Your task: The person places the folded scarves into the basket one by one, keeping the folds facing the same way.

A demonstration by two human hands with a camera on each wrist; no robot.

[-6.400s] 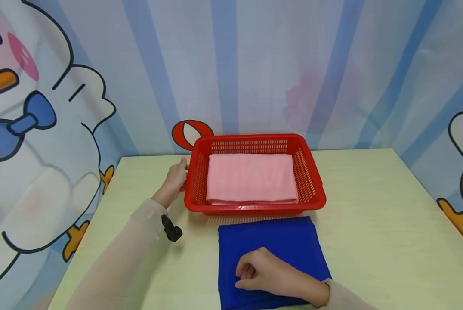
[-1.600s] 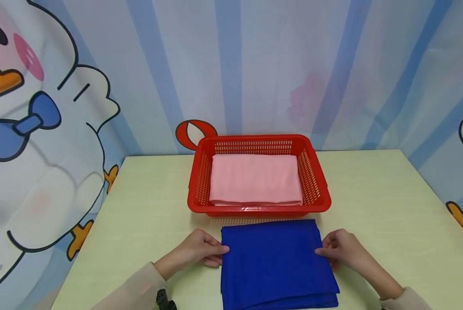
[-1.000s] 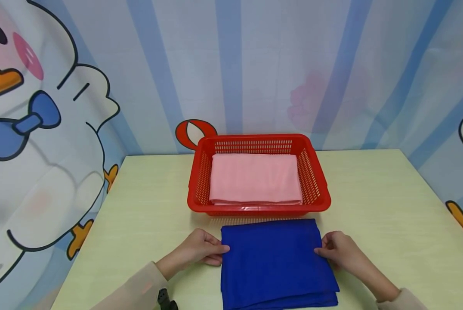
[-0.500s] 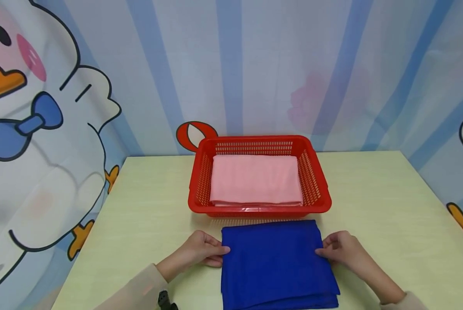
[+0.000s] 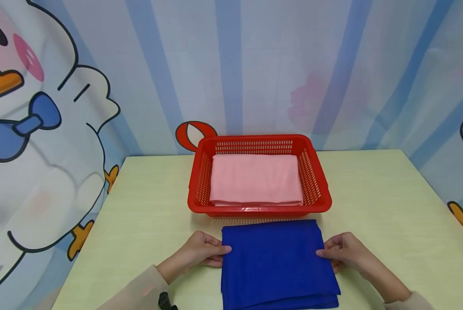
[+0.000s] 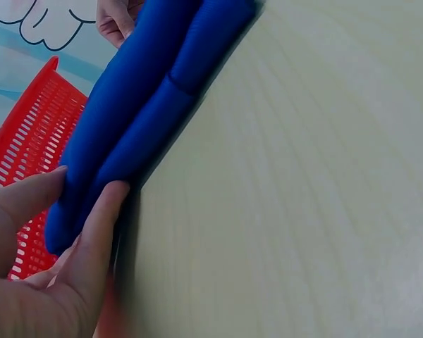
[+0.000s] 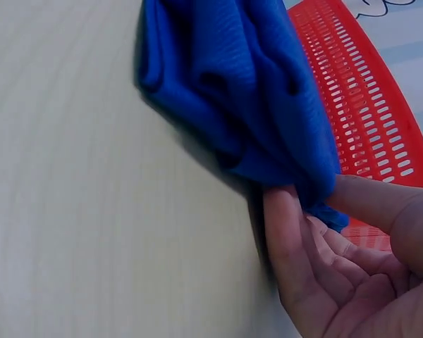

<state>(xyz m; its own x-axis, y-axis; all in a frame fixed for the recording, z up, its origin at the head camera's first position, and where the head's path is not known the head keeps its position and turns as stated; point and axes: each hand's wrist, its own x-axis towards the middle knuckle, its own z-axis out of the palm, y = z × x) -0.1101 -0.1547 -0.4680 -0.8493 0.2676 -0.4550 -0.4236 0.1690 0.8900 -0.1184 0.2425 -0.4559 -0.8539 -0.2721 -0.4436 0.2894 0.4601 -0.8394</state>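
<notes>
A folded blue cloth [image 5: 276, 262] lies on the table in front of the basket. My left hand [image 5: 198, 249] pinches its left edge, thumb on top and fingers beneath. At the opposite edge my right hand [image 5: 345, 252] pinches the cloth the same way. Both wrist views show the layered folds of the blue cloth [image 6: 141, 98] between thumb and fingers; in the right wrist view the cloth [image 7: 247, 91] looks more rumpled at its side. Behind it stands a red plastic basket [image 5: 259, 209] holding a folded pink cloth [image 5: 256, 178].
The pale yellow table [image 5: 150, 189] reaches back to a curtain [image 5: 262, 77] with blue stripes and cartoon ducks. A dark strap [image 5: 164, 300] shows near the left sleeve. The basket's front rim is close to the blue cloth's far edge.
Over six seconds ago my left hand was at the basket's left side and my right hand was above the blue cloth. Both have since moved to the cloth's edges. Lately almost nothing has shifted.
</notes>
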